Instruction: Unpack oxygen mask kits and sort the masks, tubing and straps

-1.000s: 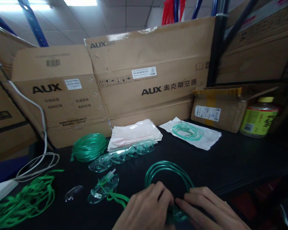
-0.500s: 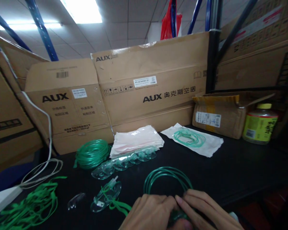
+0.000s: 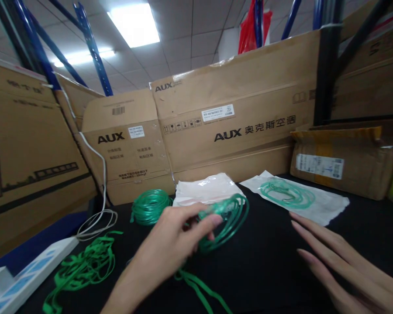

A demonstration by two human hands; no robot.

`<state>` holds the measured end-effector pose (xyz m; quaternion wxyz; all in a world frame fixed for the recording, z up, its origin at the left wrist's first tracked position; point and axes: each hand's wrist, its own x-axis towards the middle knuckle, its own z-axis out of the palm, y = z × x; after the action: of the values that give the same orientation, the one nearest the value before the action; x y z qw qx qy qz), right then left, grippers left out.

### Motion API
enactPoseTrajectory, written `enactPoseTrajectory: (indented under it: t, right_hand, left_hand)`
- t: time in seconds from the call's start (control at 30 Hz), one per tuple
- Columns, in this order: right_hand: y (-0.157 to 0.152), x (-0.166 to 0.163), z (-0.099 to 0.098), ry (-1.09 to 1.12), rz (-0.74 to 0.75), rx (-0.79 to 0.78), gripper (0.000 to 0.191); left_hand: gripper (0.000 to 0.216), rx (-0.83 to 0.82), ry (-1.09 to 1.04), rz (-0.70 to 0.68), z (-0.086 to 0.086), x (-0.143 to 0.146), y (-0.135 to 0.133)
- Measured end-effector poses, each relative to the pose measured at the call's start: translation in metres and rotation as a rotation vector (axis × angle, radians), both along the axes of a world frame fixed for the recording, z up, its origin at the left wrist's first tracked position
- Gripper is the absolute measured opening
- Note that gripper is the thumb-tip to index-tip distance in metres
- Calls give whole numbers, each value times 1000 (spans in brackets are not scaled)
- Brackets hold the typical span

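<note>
My left hand [image 3: 180, 235] pinches a coil of green tubing [image 3: 237, 222], lifted above the black table near the middle. Part of the coil is hidden behind the fingers. Below that wrist, a flat green strap [image 3: 203, 290] trails over the tabletop. My right hand [image 3: 340, 261] is at the lower right, fingers stretched out and holding nothing. Just beyond its fingertips lies a white pouch [image 3: 327, 203] with a green tubing coil [image 3: 290, 194] in it. A stack of white pouches [image 3: 209, 187] lies behind the left hand, and the row of clear masks is mostly hidden by the hand and coil.
A larger green tubing coil [image 3: 152, 207] sits at the back left. Nearer are tangled green straps [image 3: 85, 266] and a white power strip [image 3: 46, 270] with its cable. Large cardboard boxes [image 3: 242, 109] wall the back. A small carton [image 3: 350, 163] stands at the back right.
Both hands were together over the coil at the front. My left hand has lifted the coil up and leftward; my right hand has let go and moved right. The view has shifted left.
</note>
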<state>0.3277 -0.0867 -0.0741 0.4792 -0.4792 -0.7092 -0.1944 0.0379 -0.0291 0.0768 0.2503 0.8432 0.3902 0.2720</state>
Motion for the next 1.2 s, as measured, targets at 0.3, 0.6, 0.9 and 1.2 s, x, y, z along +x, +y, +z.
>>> enactPoseTrajectory:
  t: [0.3,0.6,0.9,1.2]
  right_hand:
    - [13,-8,-3,83,40,80,43]
    - [13,-12,4,74,65,90,42]
    - [8,-16,7,28,80,61,41]
    - [8,-18,8,11,92,72,40]
  left_hand:
    - [41,326,-146,447,56,-84,49]
    - [50,750,531,627,2,-136,114]
    - [40,499,636,494,-58,-161,151]
    - [44,564,547,454,-49,-148,139]
